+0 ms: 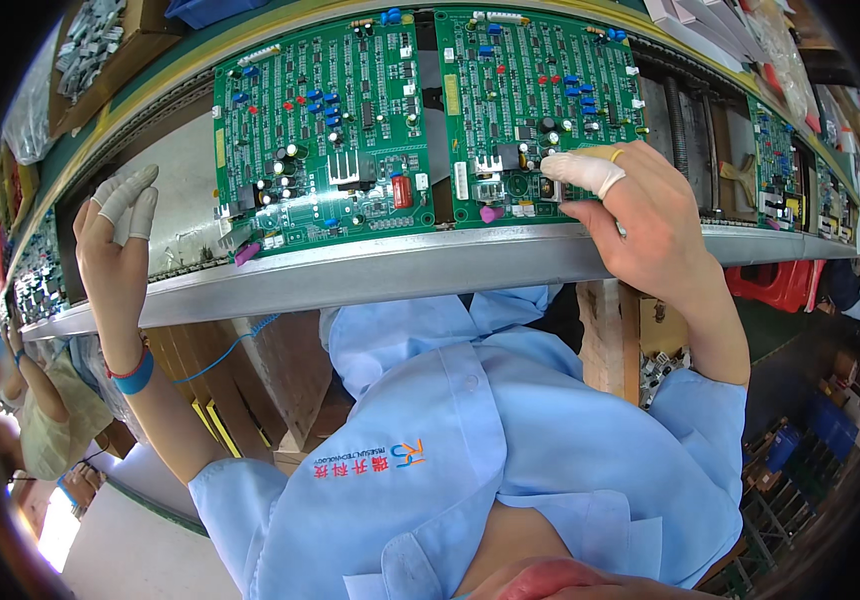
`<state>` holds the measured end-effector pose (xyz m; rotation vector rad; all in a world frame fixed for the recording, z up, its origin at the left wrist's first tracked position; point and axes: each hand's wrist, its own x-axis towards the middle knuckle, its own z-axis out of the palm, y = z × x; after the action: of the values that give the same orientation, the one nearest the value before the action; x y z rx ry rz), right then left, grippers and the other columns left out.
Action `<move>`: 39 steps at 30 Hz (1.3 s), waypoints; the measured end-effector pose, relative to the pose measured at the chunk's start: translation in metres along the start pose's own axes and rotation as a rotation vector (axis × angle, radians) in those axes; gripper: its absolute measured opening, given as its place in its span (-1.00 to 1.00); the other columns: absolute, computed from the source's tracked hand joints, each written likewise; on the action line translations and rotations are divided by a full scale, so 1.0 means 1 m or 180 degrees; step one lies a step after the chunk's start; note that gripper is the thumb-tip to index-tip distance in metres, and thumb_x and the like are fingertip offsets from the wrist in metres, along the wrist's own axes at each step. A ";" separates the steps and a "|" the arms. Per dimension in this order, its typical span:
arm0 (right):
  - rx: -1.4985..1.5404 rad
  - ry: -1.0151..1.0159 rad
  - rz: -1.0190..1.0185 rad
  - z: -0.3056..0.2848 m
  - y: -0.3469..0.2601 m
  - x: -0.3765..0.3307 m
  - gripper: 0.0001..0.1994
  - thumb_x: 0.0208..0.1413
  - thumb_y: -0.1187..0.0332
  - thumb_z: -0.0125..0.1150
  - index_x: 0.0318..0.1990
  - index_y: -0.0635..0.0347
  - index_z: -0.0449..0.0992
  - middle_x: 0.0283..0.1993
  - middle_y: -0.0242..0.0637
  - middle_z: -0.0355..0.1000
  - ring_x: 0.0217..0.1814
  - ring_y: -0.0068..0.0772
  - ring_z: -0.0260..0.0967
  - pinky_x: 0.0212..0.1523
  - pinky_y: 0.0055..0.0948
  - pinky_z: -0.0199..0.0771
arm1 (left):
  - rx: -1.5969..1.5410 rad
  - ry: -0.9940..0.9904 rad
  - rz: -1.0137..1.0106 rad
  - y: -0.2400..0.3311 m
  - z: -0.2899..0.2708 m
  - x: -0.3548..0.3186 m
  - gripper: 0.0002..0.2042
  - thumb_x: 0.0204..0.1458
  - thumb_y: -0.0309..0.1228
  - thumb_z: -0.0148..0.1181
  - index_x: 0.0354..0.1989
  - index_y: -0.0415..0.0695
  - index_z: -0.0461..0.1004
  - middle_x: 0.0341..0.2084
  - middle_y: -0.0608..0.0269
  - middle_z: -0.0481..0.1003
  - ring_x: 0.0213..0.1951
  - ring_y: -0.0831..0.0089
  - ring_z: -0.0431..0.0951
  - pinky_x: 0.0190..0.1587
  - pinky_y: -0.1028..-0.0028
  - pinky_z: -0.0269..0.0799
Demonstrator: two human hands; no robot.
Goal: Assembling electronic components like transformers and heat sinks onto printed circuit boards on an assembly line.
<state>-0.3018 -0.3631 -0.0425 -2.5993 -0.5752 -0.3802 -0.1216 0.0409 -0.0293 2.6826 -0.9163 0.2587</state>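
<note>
My right hand [640, 205] reaches over the right-hand green circuit board [490, 100]. Its index finger wears a white finger cot, and its thumb and index finger close around a small part [549, 189] at the board's near edge; the fingers partly hide it, so its kind is unclear. My left hand [115, 240] is raised to the left of the other green circuit board [295, 75], touching nothing. White cots cover some of its fingers, which are stretched out with nothing between them. A blue wrist strap [135, 373] circles that arm.
Both boards lie on a conveyor with a metal front rail [370, 278]. More populated boards stand further along at right [776, 160] and left [42, 270]. A cardboard box of metal parts [90, 45] sits at the far left. A red plastic bin [772, 287] is below the rail.
</note>
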 end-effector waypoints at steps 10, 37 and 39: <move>-0.0376 -0.0423 -0.0012 -0.006 0.000 0.007 -0.69 -0.17 0.52 0.17 -0.17 0.32 0.49 -0.39 -0.18 0.39 -0.38 -0.18 0.36 -0.34 -0.32 0.39 | -0.0056 0.0076 0.0250 0.011 0.003 0.027 -0.82 0.01 -0.51 0.21 -0.19 -0.17 0.58 -0.24 0.19 0.56 -0.15 0.29 0.47 0.05 0.40 0.24; -0.0817 -0.1305 0.2026 -0.100 0.248 0.352 -0.61 0.00 -0.01 0.25 -0.28 0.14 0.41 -0.75 -0.55 0.01 -0.78 -0.65 -0.02 -0.76 -0.50 -0.09 | -0.0615 0.0691 0.0098 -0.001 0.010 0.231 -0.77 0.04 -0.39 0.11 -0.16 -0.20 0.54 -0.33 -0.02 0.57 -0.21 0.09 0.56 -0.13 0.24 0.45; -0.0639 -0.1266 0.2081 -0.087 0.258 0.366 -0.62 -0.01 0.01 0.26 -0.32 0.15 0.41 -0.74 -0.54 0.02 -0.78 -0.65 -0.03 -0.76 -0.50 -0.09 | -0.0749 0.0784 0.0008 -0.001 0.027 0.265 -0.74 0.06 -0.32 0.11 -0.15 -0.19 0.53 -0.33 -0.03 0.57 -0.22 0.08 0.56 -0.13 0.24 0.45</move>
<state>0.1218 -0.4938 0.0678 -2.8786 0.2272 0.3111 0.0881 -0.1176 0.0148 2.3710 -0.8192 0.4417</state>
